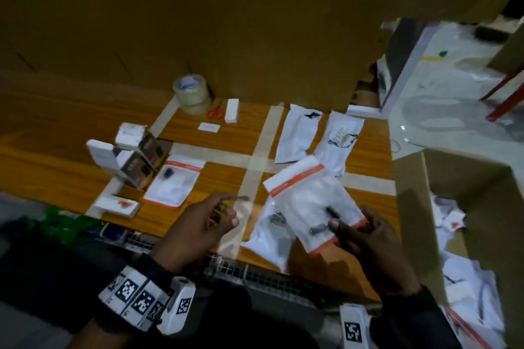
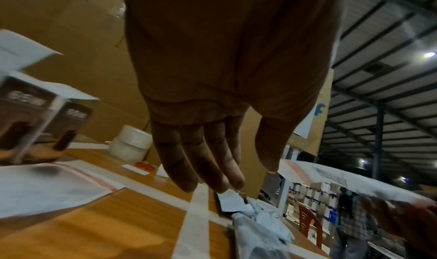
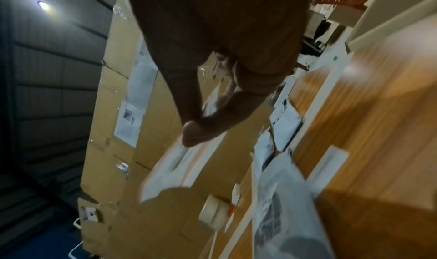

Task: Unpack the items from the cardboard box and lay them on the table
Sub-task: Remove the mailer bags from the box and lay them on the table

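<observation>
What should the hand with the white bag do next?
Probably lower the bag onto a bare patch of table and let go. The right hand pinches its lower edge, holding it above another bag; the left hand is empty.

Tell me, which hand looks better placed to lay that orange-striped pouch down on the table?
Probably the right hand: it already pinches the orange-striped pouch above the table. The left hand hovers open, holding nothing.
</observation>
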A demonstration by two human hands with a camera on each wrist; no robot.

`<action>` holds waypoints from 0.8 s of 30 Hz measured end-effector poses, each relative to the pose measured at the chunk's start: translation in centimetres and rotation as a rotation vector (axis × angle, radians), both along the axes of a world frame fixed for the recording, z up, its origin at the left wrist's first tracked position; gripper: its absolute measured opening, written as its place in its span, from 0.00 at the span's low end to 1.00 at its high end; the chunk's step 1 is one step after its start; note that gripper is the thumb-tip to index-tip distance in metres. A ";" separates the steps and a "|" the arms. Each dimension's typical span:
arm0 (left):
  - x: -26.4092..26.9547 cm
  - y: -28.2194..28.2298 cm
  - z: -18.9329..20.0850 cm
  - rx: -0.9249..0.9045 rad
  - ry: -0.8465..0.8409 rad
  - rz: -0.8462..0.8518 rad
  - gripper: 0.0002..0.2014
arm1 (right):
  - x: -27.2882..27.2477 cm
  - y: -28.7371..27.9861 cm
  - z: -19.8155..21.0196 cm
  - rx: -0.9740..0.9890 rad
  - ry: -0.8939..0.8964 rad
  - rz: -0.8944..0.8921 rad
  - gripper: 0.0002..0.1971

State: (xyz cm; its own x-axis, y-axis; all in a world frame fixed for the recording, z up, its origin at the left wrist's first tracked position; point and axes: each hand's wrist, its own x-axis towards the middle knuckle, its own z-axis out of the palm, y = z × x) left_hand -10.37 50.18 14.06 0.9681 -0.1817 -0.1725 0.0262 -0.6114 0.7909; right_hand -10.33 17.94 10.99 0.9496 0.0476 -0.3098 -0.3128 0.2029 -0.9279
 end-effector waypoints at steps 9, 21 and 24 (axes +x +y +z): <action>-0.1 12.4 -4.5 -0.006 -0.009 -0.022 0.15 | -0.6 16.7 -0.1 0.076 0.067 0.059 0.20; -0.1 29.2 -8.7 0.278 -0.118 -0.189 0.16 | 6.9 38.8 -7.3 -0.399 0.157 -0.131 0.28; -0.4 30.4 -9.3 0.268 -0.147 -0.189 0.21 | 7.3 39.0 -6.9 -0.646 0.114 -0.001 0.29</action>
State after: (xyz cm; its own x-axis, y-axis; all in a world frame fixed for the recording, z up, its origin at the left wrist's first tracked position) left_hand -10.75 80.62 4.72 0.9398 -0.3268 -0.0998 -0.2089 -0.7807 0.5890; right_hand -3.03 56.90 4.04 0.9091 -0.1822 -0.3745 -0.4165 -0.3839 -0.8242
